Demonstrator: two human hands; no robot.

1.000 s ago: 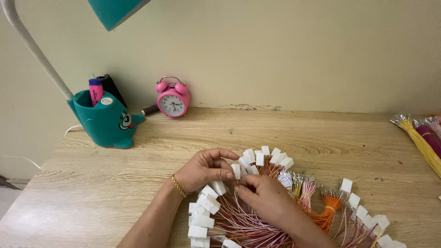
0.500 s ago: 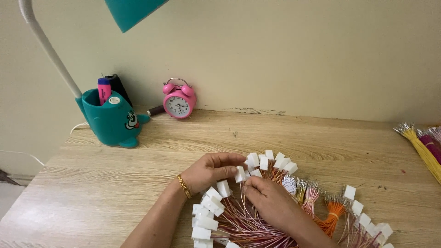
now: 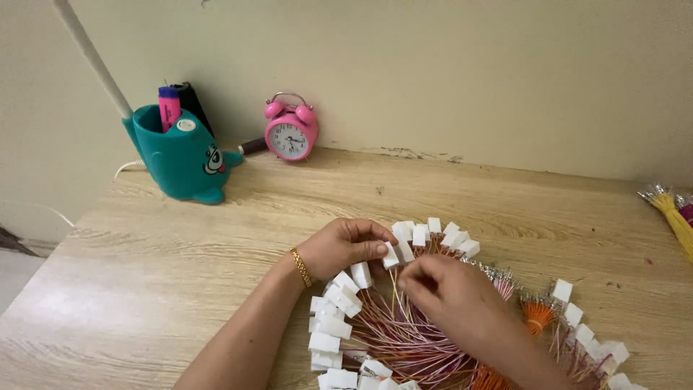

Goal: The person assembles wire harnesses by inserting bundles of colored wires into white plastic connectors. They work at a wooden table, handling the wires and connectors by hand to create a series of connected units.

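one head view, looking steeply down and forward from close above the worktop [image 3: 180,289], toward the wall [image 3: 469,72].

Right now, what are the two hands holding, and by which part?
The left hand pinches a white connector by its body. The right hand holds a thin wire near the end below that connector.

Table [image 3: 180,289]: I am seeing light wood grain, sitting against a wall. Lying on it: teal pen holder [image 3: 180,160] and pink alarm clock [image 3: 290,134] at the back; fan of white-plugged wire harnesses [image 3: 375,339] in front; yellow wire bundle [image 3: 671,217] far right.
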